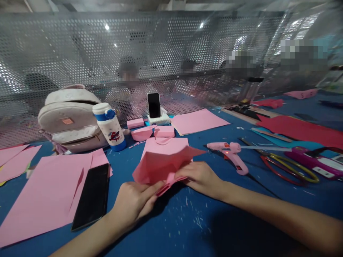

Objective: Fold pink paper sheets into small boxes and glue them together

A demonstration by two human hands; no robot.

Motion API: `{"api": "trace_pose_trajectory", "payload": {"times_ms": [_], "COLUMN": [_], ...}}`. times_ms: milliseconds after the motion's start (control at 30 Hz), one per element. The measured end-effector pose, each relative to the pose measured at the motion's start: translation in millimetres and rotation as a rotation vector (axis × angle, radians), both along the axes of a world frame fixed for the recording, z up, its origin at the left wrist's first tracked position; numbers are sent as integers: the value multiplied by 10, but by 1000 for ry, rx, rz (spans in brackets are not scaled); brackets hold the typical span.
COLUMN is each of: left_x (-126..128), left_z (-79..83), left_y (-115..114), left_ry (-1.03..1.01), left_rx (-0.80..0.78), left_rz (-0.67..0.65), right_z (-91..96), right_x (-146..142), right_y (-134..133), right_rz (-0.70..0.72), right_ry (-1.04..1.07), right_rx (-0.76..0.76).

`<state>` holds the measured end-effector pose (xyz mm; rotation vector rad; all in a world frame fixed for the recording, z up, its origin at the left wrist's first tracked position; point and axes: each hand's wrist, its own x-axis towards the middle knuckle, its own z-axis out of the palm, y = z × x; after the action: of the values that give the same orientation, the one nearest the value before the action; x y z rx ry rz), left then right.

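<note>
Both hands hold one folded sheet of pink paper [160,166] above the blue table, its far edge curling upward and its near edge folded over. My left hand [134,200] pinches the near left part of the fold between thumb and fingers. On the right side of the same fold, my right hand [199,176] is closed, its fingers pressing the paper from above. Just behind lies a flat pink sheet [177,142]. A pink glue gun [232,153] with its red light lit rests to the right of my right hand.
On the left are pink sheets [48,192], a black phone [92,196], a white backpack [72,117] and a bottle [109,128]. Small folded pink pieces [142,134] and an upright phone [154,105] stand behind. Scissors [288,169] and a purple power strip [316,162] lie right. A perforated metal screen [160,46] borders the back.
</note>
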<state>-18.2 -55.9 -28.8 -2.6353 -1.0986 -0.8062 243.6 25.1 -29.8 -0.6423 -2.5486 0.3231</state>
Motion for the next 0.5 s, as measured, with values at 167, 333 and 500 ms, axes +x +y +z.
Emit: {"api": "trace_pose_trajectory", "payload": {"times_ms": [167, 333, 500], "left_x": [-8, -5, 54], "left_z": [-51, -160, -136], "left_y": [38, 110, 112], "left_ry": [-13, -261, -585], "left_rx": [19, -121, -263], "left_rz": [64, 221, 289], "right_z": [-8, 7, 44], "right_x": [-3, -40, -84], "right_y": [30, -19, -87], "right_rz": [-34, -180, -266], "right_ry": [106, 178, 359], "right_rx": [-57, -159, -313]}}
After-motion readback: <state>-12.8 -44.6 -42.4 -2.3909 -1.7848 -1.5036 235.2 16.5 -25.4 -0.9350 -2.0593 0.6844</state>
